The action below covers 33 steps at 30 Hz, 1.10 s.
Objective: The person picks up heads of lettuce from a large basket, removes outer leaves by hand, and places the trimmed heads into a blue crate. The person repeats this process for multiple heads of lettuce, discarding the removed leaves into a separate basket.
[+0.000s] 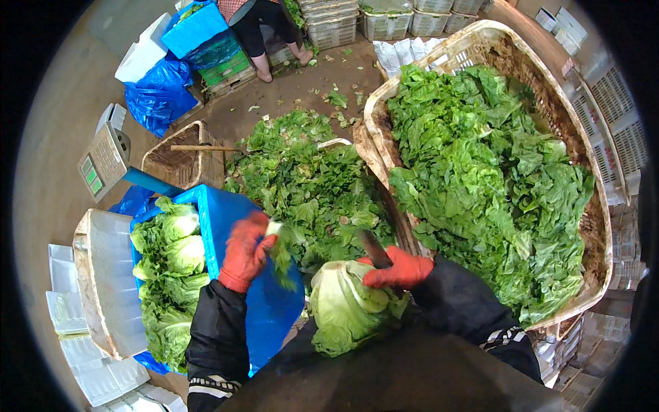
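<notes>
My left hand, in a red glove and blurred, pinches a loose lettuce leaf by its pale stem end. My right hand, also red-gloved, grips a knife whose blade points up and away, and its fingers press against a head of lettuce. That head is in front of my lap with its pale base upward. To the left, several trimmed lettuce heads sit in a box lined with blue plastic. Below my hands' far side spreads a pile of loose leaves.
A large dirty plastic crate of leafy lettuce stands at the right. Left are a scale's display, a foam lid and a brown crate near a wooden handle. Another person stands beyond, near stacked crates.
</notes>
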Each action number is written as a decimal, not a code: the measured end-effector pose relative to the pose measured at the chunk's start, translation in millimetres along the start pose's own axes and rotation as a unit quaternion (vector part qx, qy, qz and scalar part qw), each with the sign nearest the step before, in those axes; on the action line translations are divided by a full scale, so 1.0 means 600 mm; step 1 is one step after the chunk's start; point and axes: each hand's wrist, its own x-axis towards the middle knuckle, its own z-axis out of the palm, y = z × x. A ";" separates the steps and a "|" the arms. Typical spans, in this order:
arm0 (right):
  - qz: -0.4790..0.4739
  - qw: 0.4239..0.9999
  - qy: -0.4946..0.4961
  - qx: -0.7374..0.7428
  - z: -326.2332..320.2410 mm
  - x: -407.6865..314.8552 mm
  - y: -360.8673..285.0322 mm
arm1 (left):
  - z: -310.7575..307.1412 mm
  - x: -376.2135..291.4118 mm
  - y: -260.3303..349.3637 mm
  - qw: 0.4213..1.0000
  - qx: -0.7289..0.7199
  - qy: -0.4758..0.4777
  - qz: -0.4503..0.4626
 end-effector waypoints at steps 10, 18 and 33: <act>-0.041 0.791 0.271 -0.548 -0.032 0.033 -0.207 | 0.045 -0.051 0.063 0.662 -0.722 -0.174 -0.098; -0.094 0.989 0.046 -0.103 0.079 0.062 -0.182 | 0.029 -0.054 0.026 0.745 -0.654 -0.119 -0.062; -0.072 0.867 0.199 -0.452 0.014 0.038 -0.198 | -0.037 -0.054 -0.032 0.592 -0.745 -0.251 -0.177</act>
